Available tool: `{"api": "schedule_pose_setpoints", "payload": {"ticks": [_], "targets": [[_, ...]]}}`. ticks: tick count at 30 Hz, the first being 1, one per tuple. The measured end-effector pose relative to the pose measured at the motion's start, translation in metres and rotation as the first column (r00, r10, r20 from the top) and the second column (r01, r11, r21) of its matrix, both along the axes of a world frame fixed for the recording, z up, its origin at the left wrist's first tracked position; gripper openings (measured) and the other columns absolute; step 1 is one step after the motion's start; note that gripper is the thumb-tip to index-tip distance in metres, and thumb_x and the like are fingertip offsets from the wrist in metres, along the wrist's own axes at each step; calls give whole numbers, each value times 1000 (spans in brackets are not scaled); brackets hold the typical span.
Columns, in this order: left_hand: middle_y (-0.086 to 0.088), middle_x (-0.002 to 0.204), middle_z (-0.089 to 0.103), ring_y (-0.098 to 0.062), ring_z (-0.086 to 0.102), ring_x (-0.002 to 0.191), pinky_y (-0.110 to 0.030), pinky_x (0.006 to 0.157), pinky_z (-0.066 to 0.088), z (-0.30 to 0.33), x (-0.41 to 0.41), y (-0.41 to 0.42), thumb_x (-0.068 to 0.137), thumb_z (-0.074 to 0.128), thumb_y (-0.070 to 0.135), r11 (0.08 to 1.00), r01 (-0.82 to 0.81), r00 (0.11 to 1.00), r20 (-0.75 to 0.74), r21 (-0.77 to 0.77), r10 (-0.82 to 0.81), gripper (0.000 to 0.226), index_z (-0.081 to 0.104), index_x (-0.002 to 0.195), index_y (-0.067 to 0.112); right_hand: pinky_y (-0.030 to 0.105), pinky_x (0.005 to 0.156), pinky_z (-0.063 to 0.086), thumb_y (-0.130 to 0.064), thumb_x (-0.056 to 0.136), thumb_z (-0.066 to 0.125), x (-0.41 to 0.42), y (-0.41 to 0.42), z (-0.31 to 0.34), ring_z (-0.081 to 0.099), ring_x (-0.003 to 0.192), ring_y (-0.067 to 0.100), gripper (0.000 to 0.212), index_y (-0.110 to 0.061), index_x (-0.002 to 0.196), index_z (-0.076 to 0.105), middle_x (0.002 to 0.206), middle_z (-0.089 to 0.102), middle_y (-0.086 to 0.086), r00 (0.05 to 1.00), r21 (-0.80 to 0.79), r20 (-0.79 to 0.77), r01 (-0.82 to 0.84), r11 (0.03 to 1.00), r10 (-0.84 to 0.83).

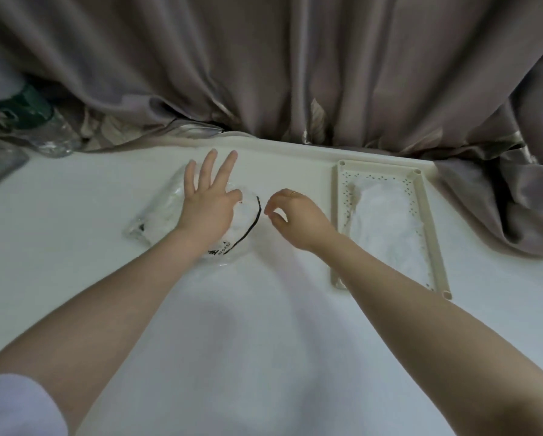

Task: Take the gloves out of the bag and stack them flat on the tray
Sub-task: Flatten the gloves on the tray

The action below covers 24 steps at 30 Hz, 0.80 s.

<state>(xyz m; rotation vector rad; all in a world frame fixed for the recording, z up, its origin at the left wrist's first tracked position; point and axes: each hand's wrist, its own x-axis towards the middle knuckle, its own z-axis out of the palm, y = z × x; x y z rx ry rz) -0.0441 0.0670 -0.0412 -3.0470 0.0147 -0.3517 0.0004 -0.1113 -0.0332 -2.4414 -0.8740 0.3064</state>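
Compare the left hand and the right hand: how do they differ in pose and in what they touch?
The left hand lies flat with straight, spread fingers, pressing on the clear plastic bag; the right hand has curled fingers, thumb and fingertips brought together just beside the bag's open end. The left hand is above the bag; the right hand sits between the bag and the tray. Both are bare.

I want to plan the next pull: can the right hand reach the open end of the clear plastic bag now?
Probably yes: the right hand hovers beside the clear plastic bag, with nothing between them.
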Motion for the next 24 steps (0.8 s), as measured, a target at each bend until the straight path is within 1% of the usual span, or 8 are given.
{"api": "schedule_pose_setpoints", "payload": {"ticks": [2, 5, 8, 10, 14, 17, 20, 24], "targets": [[-9, 158, 9, -40, 2, 144, -38, 109, -17, 3, -5, 27, 84, 58, 5, 999, -38, 996, -85, 9, 38, 21, 70, 96, 18, 33, 91, 42, -9, 94, 45, -4, 27, -5, 56, 109, 26, 26, -7, 109, 66, 118, 61, 8, 998, -48, -49, -42, 998, 40], [-4, 158, 13, -30, 20, 141, -38, 111, 19, 3, -6, 55, 94, 46, 13, 989, -98, 942, -332, -111, 56, 46, 45, 138, 26, 31, 100, 38, -10, 98, 41, -9, 53, -18, 47, 124, 25, 35, -8, 131, 52, 138, 48, 9, 987, -169, -158, -31, 985, 4], [1, 154, 27, -23, 33, 135, -38, 99, 41, 1, -7, 69, 95, 47, 19, 958, -100, 912, -409, -270, -20, 65, 13, 151, 27, 32, 90, 37, -9, 98, 41, -10, 73, -31, 45, 125, 32, 35, -1, 132, 40, 138, 45, 16, 967, -236, -236, 44, 971, -101], [0, 152, 29, -24, 34, 134, -38, 98, 42, -2, -5, 71, 94, 51, 24, 952, -59, 920, -387, -300, -65, 71, 10, 151, 25, 32, 85, 36, -12, 98, 42, -9, 80, -40, 49, 116, 33, 27, -6, 124, 39, 127, 53, 16, 945, -285, -270, 103, 953, -183], [-3, 154, 24, -23, 28, 139, -35, 109, 30, -10, 3, 72, 90, 58, 23, 887, 2, 917, -352, -462, -186, 67, 25, 148, 26, 37, 104, 23, -28, 96, 47, -7, 90, -56, 50, 119, 24, 39, -20, 133, 40, 118, 61, 1, 898, -378, -238, 266, 887, -370], [0, 158, 10, -22, 17, 142, -33, 114, 18, -11, 6, 71, 90, 58, 21, 894, 53, 916, -334, -445, -221, 51, 45, 138, 34, 30, 84, 29, -24, 95, 45, -6, 91, -64, 55, 96, 20, 22, -16, 104, 64, 86, 58, -3, 866, -231, -195, 416, 880, -460], [2, 159, -5, -21, 3, 144, -34, 115, 2, -12, 7, 65, 90, 59, 31, 937, 119, 907, -347, -329, -237, 42, 53, 131, 37, 24, 64, 36, -15, 91, 52, -8, 87, -60, 49, 69, 17, 18, -7, 81, 65, 64, 51, -5, 853, 61, -281, 473, 879, -440], [-2, 158, -11, -25, 0, 144, -40, 117, 1, -20, 11, 58, 88, 60, 40, 977, 81, 899, -409, -196, -156, 37, 60, 124, 33, 27, 66, 35, -7, 83, 55, -10, 75, -37, 44, 66, 14, 16, -5, 68, 58, 66, 48, -1, 766, 321, -512, 589, 742, -387]]}}
